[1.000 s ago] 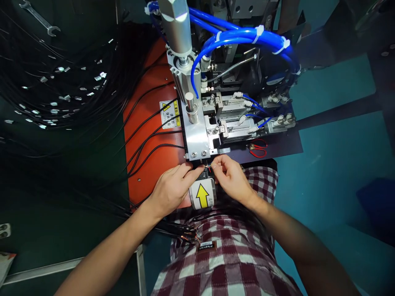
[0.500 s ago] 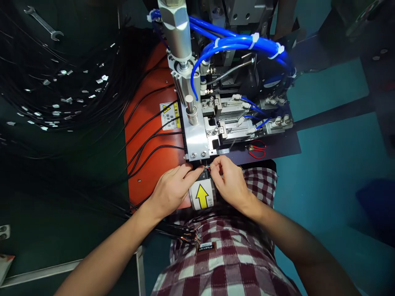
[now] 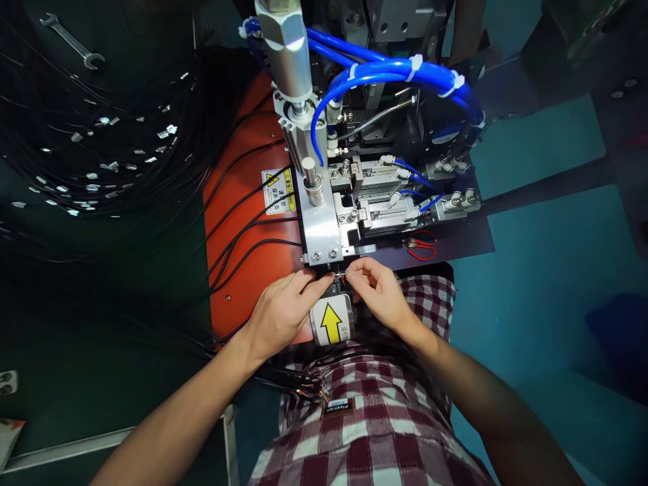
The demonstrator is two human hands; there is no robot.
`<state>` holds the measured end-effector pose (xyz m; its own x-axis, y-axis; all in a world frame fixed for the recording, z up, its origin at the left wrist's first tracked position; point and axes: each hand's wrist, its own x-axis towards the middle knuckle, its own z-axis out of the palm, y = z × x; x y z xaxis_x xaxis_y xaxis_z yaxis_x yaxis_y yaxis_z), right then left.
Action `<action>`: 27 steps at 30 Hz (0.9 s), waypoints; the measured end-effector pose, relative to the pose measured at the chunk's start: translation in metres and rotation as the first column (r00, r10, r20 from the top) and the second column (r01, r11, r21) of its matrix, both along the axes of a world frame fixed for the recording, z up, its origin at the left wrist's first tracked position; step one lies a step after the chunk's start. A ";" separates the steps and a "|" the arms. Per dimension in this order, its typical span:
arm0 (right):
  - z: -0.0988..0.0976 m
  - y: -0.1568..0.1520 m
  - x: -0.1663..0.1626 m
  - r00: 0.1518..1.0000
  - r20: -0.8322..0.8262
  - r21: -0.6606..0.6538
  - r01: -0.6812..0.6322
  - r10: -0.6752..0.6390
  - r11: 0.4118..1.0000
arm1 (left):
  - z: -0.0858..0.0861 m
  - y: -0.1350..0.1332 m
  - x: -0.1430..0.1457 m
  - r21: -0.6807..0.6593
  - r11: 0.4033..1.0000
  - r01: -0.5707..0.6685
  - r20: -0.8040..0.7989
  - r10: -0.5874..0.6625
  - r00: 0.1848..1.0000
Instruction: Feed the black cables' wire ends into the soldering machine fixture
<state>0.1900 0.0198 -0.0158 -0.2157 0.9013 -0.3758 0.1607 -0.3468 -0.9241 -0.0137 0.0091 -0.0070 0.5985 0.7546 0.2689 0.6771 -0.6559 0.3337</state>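
Note:
My left hand (image 3: 281, 309) and my right hand (image 3: 377, 290) meet at the front edge of a metal machine head (image 3: 324, 229). Both pinch the thin coloured wires (image 3: 343, 277) at the end of a black cable, just below the silver plate. The fingers of each hand are closed round the wire ends. A white label with a yellow arrow (image 3: 331, 322) sits directly under my hands. Several black cables (image 3: 243, 229) lie across the orange panel (image 3: 233, 270) to the left.
Blue air hoses (image 3: 395, 67) loop over the machine. Red-handled snips (image 3: 422, 246) lie on the black plate at the right. A large heap of black cables with metal ends (image 3: 96, 155) fills the left. A spanner (image 3: 71, 40) lies at top left.
My right hand has shifted slightly at the wire ends; the fingers stay pinched. My left hand has hardly moved.

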 end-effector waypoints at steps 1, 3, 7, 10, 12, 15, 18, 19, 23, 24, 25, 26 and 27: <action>0.000 0.000 0.000 1.000 0.018 0.014 0.001 -0.001 1.000 | 0.000 0.000 0.000 0.004 1.000 -0.001 0.001 0.001 1.000; 0.000 0.000 -0.001 0.999 0.044 0.042 0.004 -0.006 0.999 | 0.001 0.000 0.000 0.018 1.000 0.001 -0.005 -0.001 1.000; -0.004 0.000 -0.001 0.995 0.102 0.103 -0.018 0.008 0.994 | 0.001 0.001 0.000 0.020 1.000 0.006 -0.006 -0.006 1.000; -0.007 -0.001 -0.003 0.998 0.069 0.070 -0.010 0.005 0.997 | 0.001 0.000 0.000 0.014 1.000 0.007 -0.002 -0.007 1.000; -0.007 -0.003 -0.004 0.999 0.047 0.036 0.002 -0.004 0.999 | 0.000 0.000 0.000 0.022 1.000 0.007 -0.006 -0.007 1.000; -0.003 -0.004 -0.006 0.983 0.181 0.130 -0.018 -0.006 0.991 | 0.000 0.000 -0.001 0.016 1.000 0.002 -0.008 -0.002 1.000; 0.003 -0.005 -0.008 0.926 0.377 0.286 -0.080 -0.036 0.955 | 0.000 -0.001 -0.001 -0.002 1.000 -0.003 0.002 0.003 1.000; 0.004 -0.005 -0.008 0.914 0.402 0.306 -0.085 -0.048 0.948 | 0.000 -0.001 -0.001 -0.002 1.000 -0.003 0.005 0.003 1.000; -0.002 -0.005 -0.009 0.982 0.189 0.121 -0.005 -0.018 0.993 | -0.001 -0.001 0.000 0.001 1.000 -0.003 -0.003 0.003 1.000; -0.004 -0.005 -0.009 0.995 0.098 0.054 0.010 -0.015 0.998 | -0.001 -0.001 -0.001 0.001 1.000 -0.004 -0.002 0.004 1.000; -0.006 -0.005 -0.009 1.000 0.024 0.006 0.021 -0.021 1.000 | -0.001 -0.001 -0.001 0.000 1.000 -0.005 0.000 0.005 1.000; -0.008 -0.005 -0.009 0.999 -0.022 -0.015 0.031 -0.031 0.999 | -0.002 -0.001 -0.001 -0.001 1.000 -0.006 0.004 0.006 1.000; -0.010 -0.006 -0.009 0.998 -0.039 -0.015 0.043 -0.044 0.999 | -0.002 -0.001 -0.001 -0.001 1.000 -0.006 0.005 0.006 1.000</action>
<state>0.1809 0.0142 -0.0253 -0.1916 0.9046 -0.3807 0.1085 -0.3660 -0.9243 -0.0146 0.0083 -0.0090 0.5922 0.7589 0.2710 0.6795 -0.6510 0.3383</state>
